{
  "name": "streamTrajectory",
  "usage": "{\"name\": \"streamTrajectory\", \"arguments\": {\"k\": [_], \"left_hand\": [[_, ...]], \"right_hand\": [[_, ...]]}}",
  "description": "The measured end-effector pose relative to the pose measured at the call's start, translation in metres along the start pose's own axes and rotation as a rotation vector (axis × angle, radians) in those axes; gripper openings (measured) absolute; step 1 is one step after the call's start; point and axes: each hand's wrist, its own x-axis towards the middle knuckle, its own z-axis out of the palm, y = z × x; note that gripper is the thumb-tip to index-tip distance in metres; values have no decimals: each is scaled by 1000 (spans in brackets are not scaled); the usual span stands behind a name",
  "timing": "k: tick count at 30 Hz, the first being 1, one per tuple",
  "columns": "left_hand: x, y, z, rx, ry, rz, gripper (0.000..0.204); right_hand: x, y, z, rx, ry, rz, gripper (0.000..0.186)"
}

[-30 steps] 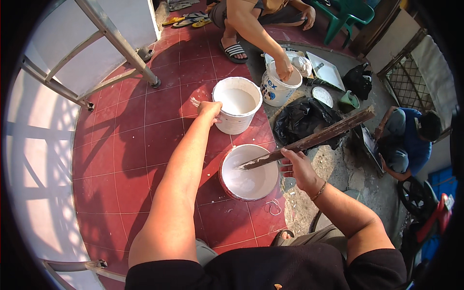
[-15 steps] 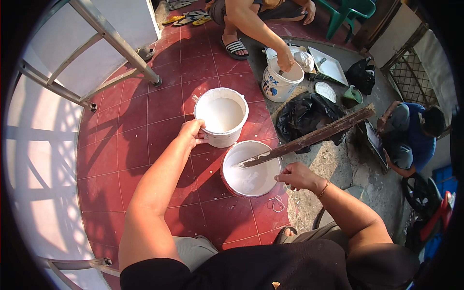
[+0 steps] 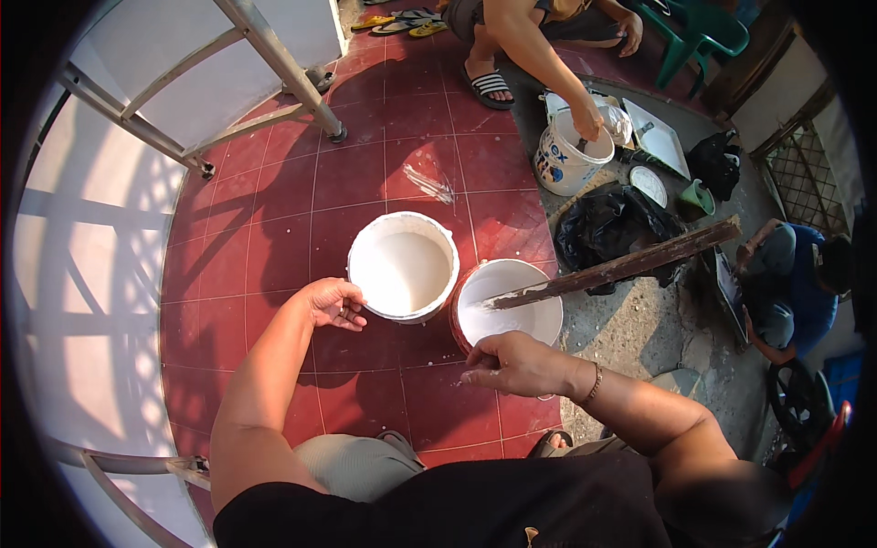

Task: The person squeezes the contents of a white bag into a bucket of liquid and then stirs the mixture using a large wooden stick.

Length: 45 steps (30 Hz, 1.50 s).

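Note:
Close in front of me is a white bucket [image 3: 402,315] with white paint in it. My left hand [image 3: 334,303] is closed at its near left side, thumb against the rim and fingers curled under. To its right, almost touching, stands a second bucket [image 3: 554,306], reddish outside and coated white inside. A long wooden plank [image 3: 630,265] leans in this one, its lower end smeared white. My right hand [image 3: 507,363] hovers over the second bucket's near rim, fingers drawn together, with nothing visible in them.
Another person's hand [image 3: 586,123] reaches into a white bucket [image 3: 557,169] ahead. Beside it lie a black plastic bag [image 3: 603,228], a paint tray [image 3: 660,142] and a green cup [image 3: 697,198]. A metal ladder [image 3: 279,68] stands left. Another person [image 3: 795,274] crouches at the right.
The paint bucket has come toward me and left with my left hand on it, exposing a white smear on the floor. My right hand has left the second bucket's right rim and moved left.

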Motion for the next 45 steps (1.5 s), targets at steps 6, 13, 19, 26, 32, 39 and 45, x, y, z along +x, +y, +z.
{"name": "streamTrajectory", "arguments": {"k": [6,13,19,26,32,39,45], "left_hand": [[-20,15,-13,420,203,72,78],[16,46,-9,295,350,456,61],[34,54,-3,491,420,454,22],[41,57,2,634,523,408,17],[7,40,-12,824,541,400,13],[-42,71,14,748,495,356,17],[-72,80,9,1161,616,538,21]], "right_hand": [[69,-19,47,738,-17,348,59],[133,-10,80,1151,238,392,78],[157,-1,98,1248,397,382,58],[155,-8,91,1331,490,427,38],[155,-16,91,1223,496,416,33],[145,-27,77,1231,487,506,30],[110,-54,66,1214,394,420,26]]}}
